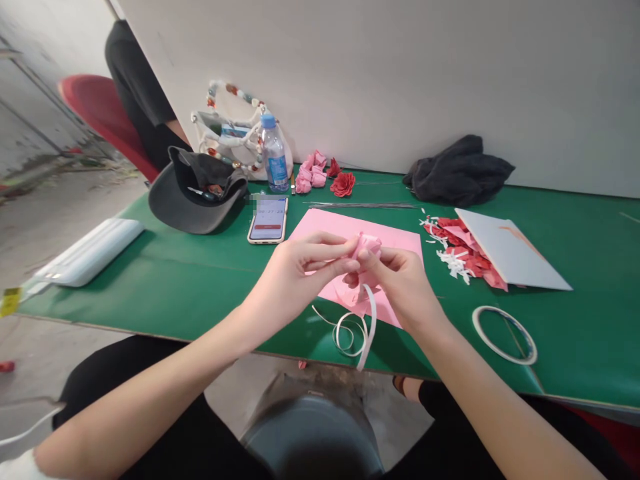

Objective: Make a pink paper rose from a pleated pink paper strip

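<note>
My left hand point(300, 267) and my right hand point(400, 280) meet above the green table point(175, 280), both pinching a small rolled pink paper flower point(367, 245). A curling white paper strip point(357, 330) hangs down from the flower to the table's front edge. Under my hands lies a pink paper sheet point(345, 233). Finished pink paper flowers point(311, 173) and a red paper rose point(343, 184) sit at the back of the table.
A phone point(269, 220), black cap point(193, 193), water bottle point(275, 157) and beaded bag point(230, 130) stand back left. Thin wires point(365, 205), red paper scraps point(457, 247), a white card point(510, 250), tape roll point(505, 333) and dark cloth point(457, 170) lie right. A seated person point(135, 93) is beyond.
</note>
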`<control>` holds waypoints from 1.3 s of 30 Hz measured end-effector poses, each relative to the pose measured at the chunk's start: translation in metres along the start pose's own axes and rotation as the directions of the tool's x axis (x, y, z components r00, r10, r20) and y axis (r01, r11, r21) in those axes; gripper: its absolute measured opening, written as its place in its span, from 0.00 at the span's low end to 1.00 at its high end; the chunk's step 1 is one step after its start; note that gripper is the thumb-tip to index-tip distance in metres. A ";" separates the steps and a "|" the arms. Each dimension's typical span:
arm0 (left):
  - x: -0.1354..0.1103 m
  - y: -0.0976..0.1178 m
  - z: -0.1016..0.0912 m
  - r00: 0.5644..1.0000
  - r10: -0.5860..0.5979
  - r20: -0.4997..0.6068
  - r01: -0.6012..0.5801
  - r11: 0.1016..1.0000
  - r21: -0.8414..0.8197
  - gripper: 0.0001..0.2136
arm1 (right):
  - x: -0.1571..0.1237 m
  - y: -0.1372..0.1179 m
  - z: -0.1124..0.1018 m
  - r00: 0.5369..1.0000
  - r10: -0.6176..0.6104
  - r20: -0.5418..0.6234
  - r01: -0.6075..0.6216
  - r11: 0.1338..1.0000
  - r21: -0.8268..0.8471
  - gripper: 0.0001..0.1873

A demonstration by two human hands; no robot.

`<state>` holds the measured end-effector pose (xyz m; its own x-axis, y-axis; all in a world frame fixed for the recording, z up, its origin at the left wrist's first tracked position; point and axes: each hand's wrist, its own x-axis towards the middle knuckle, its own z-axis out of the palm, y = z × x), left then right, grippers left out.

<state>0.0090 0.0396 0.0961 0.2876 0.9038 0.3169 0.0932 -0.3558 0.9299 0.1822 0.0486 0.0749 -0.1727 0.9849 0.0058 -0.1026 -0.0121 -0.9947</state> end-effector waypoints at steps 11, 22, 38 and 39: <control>0.006 0.005 -0.006 0.979 -0.195 0.062 0.204 0.953 -0.226 0.15 | -0.002 0.000 0.001 0.994 -0.104 -0.010 0.104 0.994 -0.018 0.13; 0.010 0.006 -0.016 0.985 -0.174 -0.001 0.169 0.952 -0.254 0.09 | -0.002 -0.006 -0.002 0.988 -0.115 0.102 0.121 0.992 -0.045 0.16; 0.008 0.007 -0.009 0.996 -0.062 -0.064 0.051 0.985 -0.164 0.08 | -0.007 -0.009 0.002 0.996 -0.064 0.060 0.068 0.996 -0.059 0.08; 0.007 0.006 -0.008 0.996 -0.047 -0.077 0.035 0.989 -0.140 0.07 | -0.006 -0.008 0.001 0.996 -0.067 0.059 0.070 0.996 -0.053 0.08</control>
<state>0.0042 0.0458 0.1050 0.2083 0.9351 0.2867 -0.0314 -0.2866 0.9575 0.1827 0.0422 0.0828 -0.2232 0.9716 0.0782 -0.0621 0.0659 -0.9959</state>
